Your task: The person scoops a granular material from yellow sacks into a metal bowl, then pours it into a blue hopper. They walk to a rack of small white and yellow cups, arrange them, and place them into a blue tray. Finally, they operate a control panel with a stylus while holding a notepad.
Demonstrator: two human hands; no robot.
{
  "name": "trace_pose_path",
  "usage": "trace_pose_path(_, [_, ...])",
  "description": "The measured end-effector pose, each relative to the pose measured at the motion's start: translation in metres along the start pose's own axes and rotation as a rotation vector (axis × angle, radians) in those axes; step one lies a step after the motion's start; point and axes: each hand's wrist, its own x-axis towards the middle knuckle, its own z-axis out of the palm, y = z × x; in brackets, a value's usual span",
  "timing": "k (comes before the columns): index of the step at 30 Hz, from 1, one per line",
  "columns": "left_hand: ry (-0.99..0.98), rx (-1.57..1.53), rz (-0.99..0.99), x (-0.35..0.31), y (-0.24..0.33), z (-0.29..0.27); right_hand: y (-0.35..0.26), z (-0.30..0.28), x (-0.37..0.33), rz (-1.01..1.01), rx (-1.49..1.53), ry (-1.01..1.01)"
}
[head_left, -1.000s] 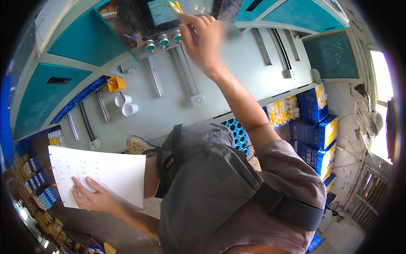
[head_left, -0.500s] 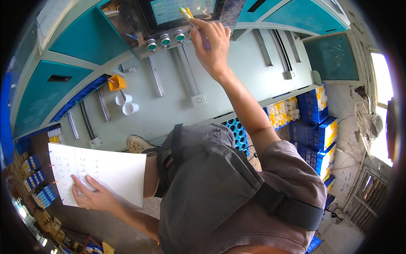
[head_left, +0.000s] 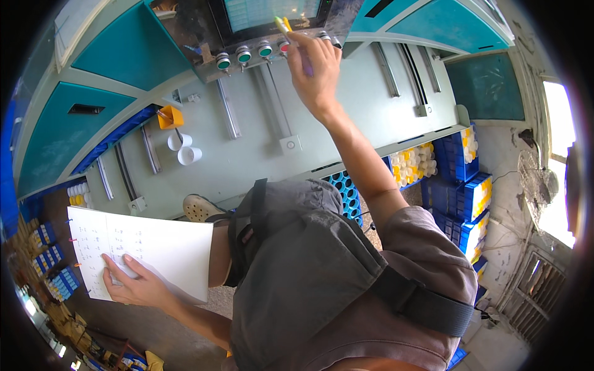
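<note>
My right hand [head_left: 317,73] is raised over the button panel below the touchscreen [head_left: 272,13]. Its fingers are closed round a slim pen [head_left: 283,26] with a light green and yellow end pointing at the screen; something purple shows at the palm. Low on the left, my left hand [head_left: 133,279] lies on an open notebook [head_left: 170,250] with handwritten columns. Two of its fingers are stretched apart on the page, and the other fingers are partly hidden. Coloured tabs stick out along the notebook's left edge. Several green push buttons [head_left: 265,49] sit left of my right hand.
A pale machine bed [head_left: 216,164] with metal rails spans the front. On it are an orange cup [head_left: 170,117] and white cups [head_left: 190,156]. Teal cabinet panels [head_left: 77,123] flank the screen. Blue crates [head_left: 445,185] with white and yellow pieces are stacked right, near a fan [head_left: 537,185].
My right hand has moved slightly down and right, drawing the pen back from the screen, and a red button now shows beside it. My left hand stays on the notebook.
</note>
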Motion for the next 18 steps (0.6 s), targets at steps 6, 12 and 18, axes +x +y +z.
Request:
trace_pose_path(6, [0.025, -0.024, 0.013, 0.000, -0.001, 0.001, -0.019, 0.015, -0.004, -0.094, -0.011, -0.106])
trace_pose_path(12, [0.035, -0.015, -0.004, 0.000, -0.001, 0.002, -0.023, 0.013, 0.006, -0.059, -0.027, -0.029])
trace_pose_path(18, [0.026, -0.022, -0.010, 0.000, 0.000, 0.000, -0.022, 0.011, 0.028, -0.123, -0.051, 0.080])
